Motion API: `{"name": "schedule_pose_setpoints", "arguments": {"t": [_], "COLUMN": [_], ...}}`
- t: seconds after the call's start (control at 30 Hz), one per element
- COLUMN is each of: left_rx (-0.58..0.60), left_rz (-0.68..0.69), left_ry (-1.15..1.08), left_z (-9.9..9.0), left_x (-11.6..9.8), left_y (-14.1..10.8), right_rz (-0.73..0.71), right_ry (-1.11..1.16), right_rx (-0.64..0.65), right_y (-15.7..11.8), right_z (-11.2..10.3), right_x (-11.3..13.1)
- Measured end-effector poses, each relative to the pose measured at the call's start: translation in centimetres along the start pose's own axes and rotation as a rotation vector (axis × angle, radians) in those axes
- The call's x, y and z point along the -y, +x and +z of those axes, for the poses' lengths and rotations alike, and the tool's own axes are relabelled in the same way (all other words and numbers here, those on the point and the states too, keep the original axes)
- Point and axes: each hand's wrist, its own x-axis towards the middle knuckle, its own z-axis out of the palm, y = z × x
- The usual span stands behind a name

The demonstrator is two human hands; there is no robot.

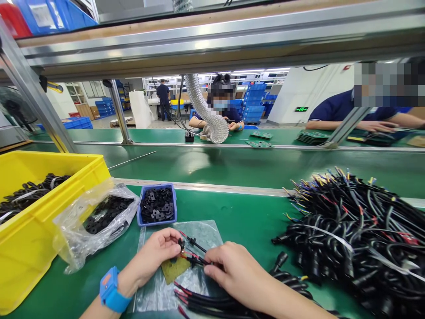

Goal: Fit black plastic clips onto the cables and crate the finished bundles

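My left hand (164, 248) pinches a small black plastic piece (181, 243) between thumb and fingertips. Close by on the right, the fingers of my right hand (235, 272) are closed on a black cable (198, 260) whose thin red wire ends point toward the left hand. Just beyond lies another cable (194, 242) with a black collar on it. A yellowish sponge-like pad (175, 269) rests under the hands on a clear plastic bag (207, 230). In front, several black cables with red ends (202, 299) lie partly beneath my right forearm.
A blue tray (157, 222) holds small black pieces, beside an opened bag (75, 239) of black parts. At left stands a yellow bin (33, 248); a large cable pile (345, 239) covers the right. Beyond the metal rail (215, 186), a flexible duct (217, 126) hangs and people sit working.
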Motion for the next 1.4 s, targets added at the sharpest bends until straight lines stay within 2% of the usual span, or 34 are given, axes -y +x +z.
{"name": "schedule_pose_setpoints", "arguments": {"t": [0.3, 0.5, 0.9, 1.03, 1.13, 1.3, 1.4], "left_rx": [0.084, -0.014, -0.084, -0.099, -0.064, -0.085, -0.103], "left_rz": [-0.031, -0.018, 0.164, 0.293, 0.354, 0.355, 0.403], "left_ry": [-0.107, -0.026, 0.212, 0.484, 0.641, 0.631, 0.618], "left_z": [0.5, 0.9, 1.0, 1.4, 2.0, 2.9, 3.2], "left_x": [-0.7, -0.5, 0.1, 0.1, 0.4, 1.0, 1.2], "left_y": [-0.5, -0.4, -0.3, -0.7, -0.8, -0.7, -1.0], "right_rz": [0.075, 0.028, -0.023, -0.034, -0.028, -0.025, -0.042], "right_ry": [0.001, -0.056, -0.109, -0.101, -0.08, -0.048, -0.069], "right_rx": [-0.057, -0.051, -0.008, -0.023, -0.027, -0.013, -0.003], "right_y": [0.0, -0.1, 0.1, 0.0, 0.0, -0.1, -0.2], "right_z": [0.0, -0.1, -0.2, -0.1, -0.2, -0.2, 0.0], "right_x": [0.0, 0.1, 0.2, 0.1, 0.0, -0.1, 0.0]}}
